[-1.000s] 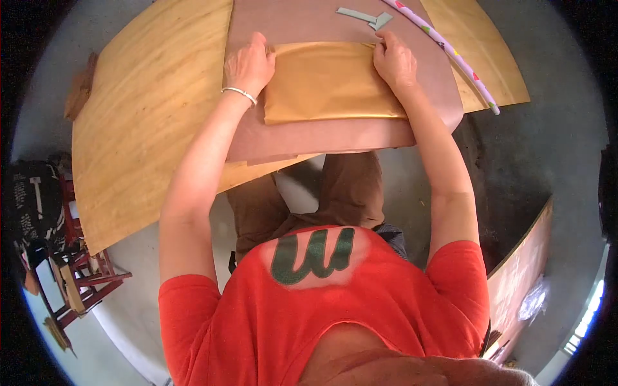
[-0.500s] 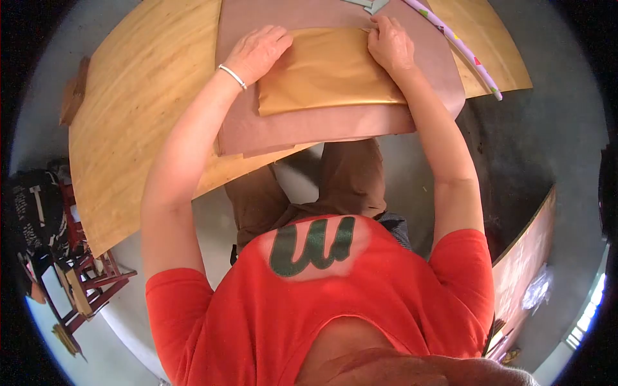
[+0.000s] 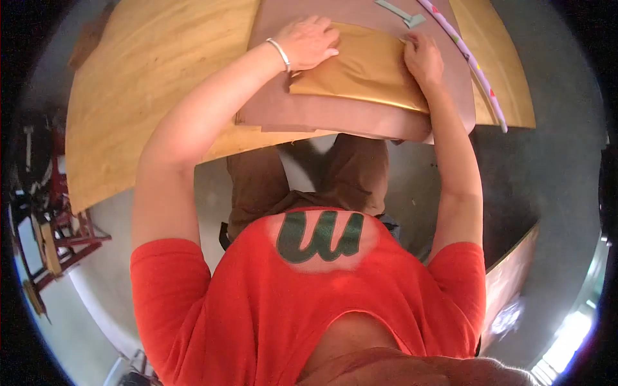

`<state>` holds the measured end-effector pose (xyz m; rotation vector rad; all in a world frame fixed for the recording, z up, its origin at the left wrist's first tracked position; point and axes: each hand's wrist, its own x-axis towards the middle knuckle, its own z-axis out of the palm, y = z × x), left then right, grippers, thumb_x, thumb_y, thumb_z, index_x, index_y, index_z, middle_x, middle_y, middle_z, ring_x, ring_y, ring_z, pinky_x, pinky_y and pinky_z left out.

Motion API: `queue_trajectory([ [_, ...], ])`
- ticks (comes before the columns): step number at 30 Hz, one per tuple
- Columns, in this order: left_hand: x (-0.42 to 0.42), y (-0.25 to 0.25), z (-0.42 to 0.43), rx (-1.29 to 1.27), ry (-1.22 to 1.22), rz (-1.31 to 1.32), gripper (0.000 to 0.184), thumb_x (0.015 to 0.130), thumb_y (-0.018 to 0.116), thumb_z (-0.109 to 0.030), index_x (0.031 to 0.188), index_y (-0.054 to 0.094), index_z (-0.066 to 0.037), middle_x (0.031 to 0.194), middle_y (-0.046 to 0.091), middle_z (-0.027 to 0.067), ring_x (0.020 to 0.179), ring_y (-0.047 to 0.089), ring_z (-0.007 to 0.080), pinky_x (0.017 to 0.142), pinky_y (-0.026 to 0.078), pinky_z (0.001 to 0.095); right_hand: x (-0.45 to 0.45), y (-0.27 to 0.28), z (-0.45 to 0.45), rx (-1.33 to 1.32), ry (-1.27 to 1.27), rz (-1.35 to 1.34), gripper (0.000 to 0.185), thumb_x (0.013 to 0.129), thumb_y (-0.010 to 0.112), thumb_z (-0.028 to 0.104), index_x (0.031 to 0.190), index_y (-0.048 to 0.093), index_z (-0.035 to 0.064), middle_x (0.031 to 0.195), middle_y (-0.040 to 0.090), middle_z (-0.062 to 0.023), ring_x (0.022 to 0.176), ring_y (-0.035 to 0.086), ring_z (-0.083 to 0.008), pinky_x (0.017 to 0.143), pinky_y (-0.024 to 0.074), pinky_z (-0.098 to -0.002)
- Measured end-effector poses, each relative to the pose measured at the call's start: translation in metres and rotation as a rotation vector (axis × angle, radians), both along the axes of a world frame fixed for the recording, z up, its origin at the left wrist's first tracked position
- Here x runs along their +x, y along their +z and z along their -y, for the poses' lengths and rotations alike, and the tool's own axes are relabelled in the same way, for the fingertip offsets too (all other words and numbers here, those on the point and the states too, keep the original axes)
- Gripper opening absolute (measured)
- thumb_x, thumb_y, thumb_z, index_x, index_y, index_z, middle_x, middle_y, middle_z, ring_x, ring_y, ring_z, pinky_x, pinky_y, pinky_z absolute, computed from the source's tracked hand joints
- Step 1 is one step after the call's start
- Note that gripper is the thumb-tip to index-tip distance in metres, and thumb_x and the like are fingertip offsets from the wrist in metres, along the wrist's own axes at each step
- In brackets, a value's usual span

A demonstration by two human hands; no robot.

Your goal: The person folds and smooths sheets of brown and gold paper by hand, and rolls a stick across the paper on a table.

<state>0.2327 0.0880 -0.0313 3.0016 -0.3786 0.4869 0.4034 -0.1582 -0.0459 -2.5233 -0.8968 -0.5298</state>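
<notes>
A folded sheet of golden, shiny material point(image 3: 367, 67) lies on a mauve padded surface point(image 3: 273, 103), with wrinkles near its middle. My left hand point(image 3: 308, 44), with a bracelet at the wrist, rests palm down on the sheet's upper left part, its fingers spread a little. At the upper right corner my right hand point(image 3: 421, 59) has thumb and fingers pinched together on the sheet's edge. Just above that corner lies a small grey-green T-shaped piece point(image 3: 412, 20).
A purple patterned tube point(image 3: 473, 63) runs diagonally along the right side. Wooden boards point(image 3: 154, 77) extend under the mauve surface. Dark red frames point(image 3: 77, 248) stand on the floor at the left, and a panel point(image 3: 512, 270) leans at the lower right.
My left hand has moved from the sheet's left edge rightward onto its top. Wrinkles have appeared in the sheet. The view has shifted, and my right hand remains at the upper right corner.
</notes>
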Motion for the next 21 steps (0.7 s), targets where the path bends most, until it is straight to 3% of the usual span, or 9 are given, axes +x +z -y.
queue_trajectory([
  [3,-0.002,-0.01,-0.001,0.026,-0.015,0.057,0.032,0.09,0.054,-0.032,0.106,0.056,-0.004,0.106,0.054,0.0153,0.103,0.052,0.0327,0.089,0.045,0.0395,-0.005,0.008,0.001,-0.055,0.018,-0.013,0.029,0.083,0.055,0.02,0.108,0.064,0.0084,0.107,0.062,-0.0151,0.103,0.058,-0.0339,0.088,0.0473,-0.0431],
  [5,-0.001,-0.006,-0.002,0.077,-0.015,-0.017,0.036,0.089,0.056,-0.034,0.109,0.054,-0.005,0.108,0.053,0.0153,0.102,0.052,0.0326,0.09,0.044,0.0379,-0.053,0.039,-0.002,0.054,0.187,0.211,0.026,0.079,0.063,0.015,0.105,0.065,0.0082,0.107,0.063,-0.0141,0.103,0.058,-0.0343,0.091,0.0463,-0.0423],
  [7,0.002,0.0,-0.002,0.042,0.002,-0.068,0.04,0.086,0.057,-0.039,0.108,0.057,-0.006,0.11,0.055,0.0163,0.104,0.052,0.0333,0.092,0.043,0.0408,-0.105,0.049,-0.01,0.024,0.367,0.27,0.026,0.076,0.067,0.01,0.102,0.065,0.0073,0.106,0.063,-0.0138,0.101,0.058,-0.0333,0.09,0.0466,-0.0426],
  [9,0.004,0.004,-0.007,0.019,0.005,-0.106,0.044,0.083,0.059,-0.044,0.108,0.06,-0.007,0.111,0.057,0.0173,0.107,0.053,0.034,0.094,0.043,0.0437,-0.159,0.049,-0.018,0.073,0.53,0.021,0.026,0.076,0.067,0.009,0.102,0.065,0.006,0.103,0.063,-0.0131,0.1,0.059,-0.0308,0.087,0.0476,-0.0412],
  [11,0.003,0.004,-0.01,0.002,-0.059,-0.089,0.042,0.083,0.059,-0.041,0.104,0.061,-0.005,0.11,0.058,0.0182,0.107,0.053,0.0326,0.093,0.043,0.0428,-0.194,0.048,-0.032,-0.058,0.617,0.153,0.029,0.075,0.069,0.009,0.103,0.064,0.0052,0.101,0.063,-0.0113,0.096,0.059,-0.0292,0.083,0.0476,-0.0397],
  [16,0.009,-0.009,-0.007,0.025,-0.081,0.004,0.041,0.083,0.058,-0.04,0.103,0.062,-0.005,0.109,0.058,0.0193,0.107,0.053,0.0322,0.093,0.042,0.0431,-0.215,0.028,-0.057,-0.131,0.582,0.164,0.039,0.073,0.07,0.012,0.11,0.063,0.0035,0.105,0.06,-0.0113,0.091,0.057,-0.0294,0.079,0.0452,-0.0399],
  [21,0.009,-0.014,-0.01,0.037,-0.073,0.045,0.042,0.084,0.056,-0.041,0.105,0.063,-0.005,0.111,0.058,0.0189,0.108,0.052,0.0322,0.095,0.041,0.0433,-0.232,0.014,-0.069,-0.19,0.546,0.077,0.041,0.074,0.07,0.016,0.112,0.063,0.0009,0.105,0.057,-0.0135,0.094,0.054,-0.0316,0.084,0.0437,-0.0414],
])
